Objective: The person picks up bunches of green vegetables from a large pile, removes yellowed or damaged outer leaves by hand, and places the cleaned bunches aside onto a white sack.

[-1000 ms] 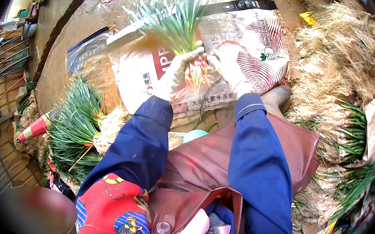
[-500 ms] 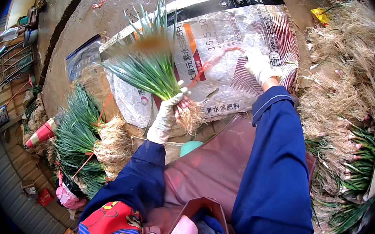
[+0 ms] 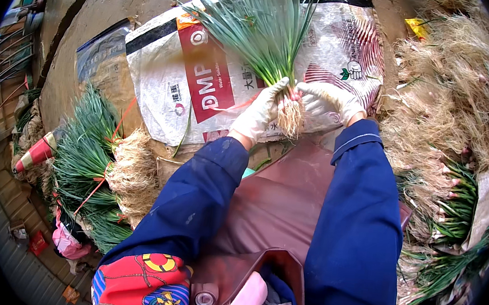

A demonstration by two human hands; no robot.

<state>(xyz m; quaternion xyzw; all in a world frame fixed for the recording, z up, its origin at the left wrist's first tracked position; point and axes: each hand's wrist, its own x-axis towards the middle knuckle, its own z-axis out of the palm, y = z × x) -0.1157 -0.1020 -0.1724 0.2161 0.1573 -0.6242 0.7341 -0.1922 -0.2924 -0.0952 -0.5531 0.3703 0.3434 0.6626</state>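
My left hand [image 3: 260, 114], in a pale glove, is closed round the lower stems of a bunch of spring onions [image 3: 270, 40]. Its green leaves fan out away from me, and the pinkish bulbs and pale roots hang toward my lap. At the right side of the bunch is my gloved right hand [image 3: 333, 99], thumb and fingers drawn together against the stems. Whatever its fingers grip is hidden. A thin pinkish-red tie string [image 3: 234, 105] shows to the left of my left hand. Beneath everything lies a flattened white printed sack [image 3: 159, 88].
Tied spring onion bundles [image 3: 90, 137] lie at the left, beside a red-and-white cone-shaped object [image 3: 37, 151]. Along the right is a large heap of spring onions [image 3: 449, 107], mostly roots showing. A brownish-red apron [image 3: 281, 197] covers my lap.
My left hand has carried the spring onion bunch to the right. My right hand has left the far right part of the sack and come in against the stems. The sack has shifted.
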